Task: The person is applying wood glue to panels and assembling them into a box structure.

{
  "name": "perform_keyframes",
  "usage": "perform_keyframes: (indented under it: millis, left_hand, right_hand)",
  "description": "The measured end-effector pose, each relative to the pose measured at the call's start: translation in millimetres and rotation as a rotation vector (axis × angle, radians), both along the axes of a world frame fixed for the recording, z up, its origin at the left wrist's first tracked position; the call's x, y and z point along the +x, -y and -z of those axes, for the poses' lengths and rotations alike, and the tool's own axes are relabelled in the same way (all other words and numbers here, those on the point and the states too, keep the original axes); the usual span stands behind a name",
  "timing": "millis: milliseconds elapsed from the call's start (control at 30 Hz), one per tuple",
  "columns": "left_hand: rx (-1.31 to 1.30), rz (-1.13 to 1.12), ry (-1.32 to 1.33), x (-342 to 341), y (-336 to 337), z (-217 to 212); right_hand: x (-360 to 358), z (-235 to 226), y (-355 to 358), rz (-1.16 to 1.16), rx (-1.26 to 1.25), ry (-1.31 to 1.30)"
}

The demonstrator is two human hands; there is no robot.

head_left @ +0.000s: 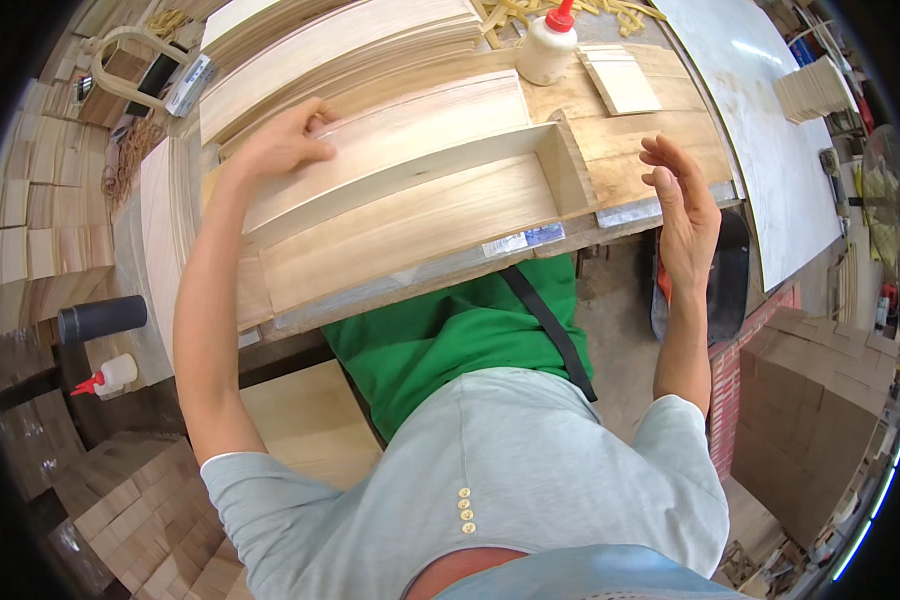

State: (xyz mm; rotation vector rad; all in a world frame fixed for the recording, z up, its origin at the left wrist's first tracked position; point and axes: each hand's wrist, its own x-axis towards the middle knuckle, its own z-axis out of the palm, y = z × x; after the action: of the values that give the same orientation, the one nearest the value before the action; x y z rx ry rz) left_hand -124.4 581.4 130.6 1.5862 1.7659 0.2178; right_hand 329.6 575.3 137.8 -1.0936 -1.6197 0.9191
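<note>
Wooden box frame (420, 200) pressed at far wall by left hand (285, 140), fingers flat, nothing gripped; right hand (682, 195) held open, empty, beside right end.

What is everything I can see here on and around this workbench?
wooden frame: one, pale, on the bench, long slat joined to a short end piece
thin wood sheets: a stack, pale, at the back
glue bottle: one, white with red cap, back of the bench
small wood pieces: a few, pale, beside that bottle
second glue bottle: one, white with red nozzle, lower left
black cylinder: one, lying lower left
left hand: resting on the frame's slat
right hand: open, off the bench edge
</note>
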Motion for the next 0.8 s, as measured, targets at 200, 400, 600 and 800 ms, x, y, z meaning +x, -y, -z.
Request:
perform_keyframes:
  millis: [200,400,600,800]
  left_hand:
    - [0.472,-0.155,-0.062,-27.1,36.2,-74.7]
    - [0.666,-0.444,0.759,6.6,77.1,-123.6]
    - [0.861,-0.202,1.656,101.3,82.6,-64.8]
    - [0.819,-0.407,0.796,142.1,139.0,-40.6]
  right_hand:
    - [-26.4,-25.1,6.9,-0.156,0.049,-0.166]
    - [-102.5,-52.9,15.6,-0.613,0.041,-0.235]
    - [-150.8,-57.0,9.7,-1.151,-0.411,-0.206]
    - [-111.8,-72.6,-13.1,-0.999,-0.072,0.248]
